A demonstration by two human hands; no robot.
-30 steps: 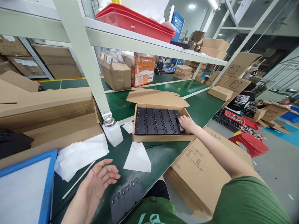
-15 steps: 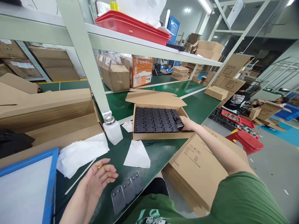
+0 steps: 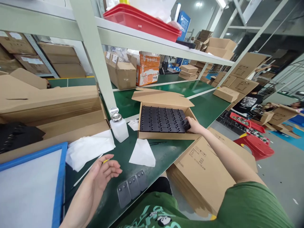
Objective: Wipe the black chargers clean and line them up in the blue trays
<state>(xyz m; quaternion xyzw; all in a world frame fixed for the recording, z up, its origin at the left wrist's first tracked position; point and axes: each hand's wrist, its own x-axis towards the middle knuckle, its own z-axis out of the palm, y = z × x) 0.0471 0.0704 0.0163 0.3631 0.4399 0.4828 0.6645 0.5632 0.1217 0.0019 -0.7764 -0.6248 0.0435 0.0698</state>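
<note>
My right hand (image 3: 195, 125) reaches into the near right corner of an open cardboard box (image 3: 166, 135) packed with rows of small black parts (image 3: 161, 118); its fingers close around black parts at that corner. My left hand (image 3: 104, 173) rests palm up on the green bench, fingers loosely apart and holding nothing. Just right of it, three dark flat pieces (image 3: 132, 187) lie side by side at the bench's front edge. A thin rod (image 3: 87, 171) lies under the left hand's fingers.
A white dispenser bottle (image 3: 118, 125) stands left of the box, with white cloths (image 3: 89, 148) around it. A blue-framed board (image 3: 30, 186) lies at near left. Flat cartons (image 3: 204, 174) lean against the bench on the right. Red trays (image 3: 144, 21) sit on the shelf above.
My right hand shifted slightly along the box's near right corner and closed on black parts there. The left hand stayed in place, palm up.
</note>
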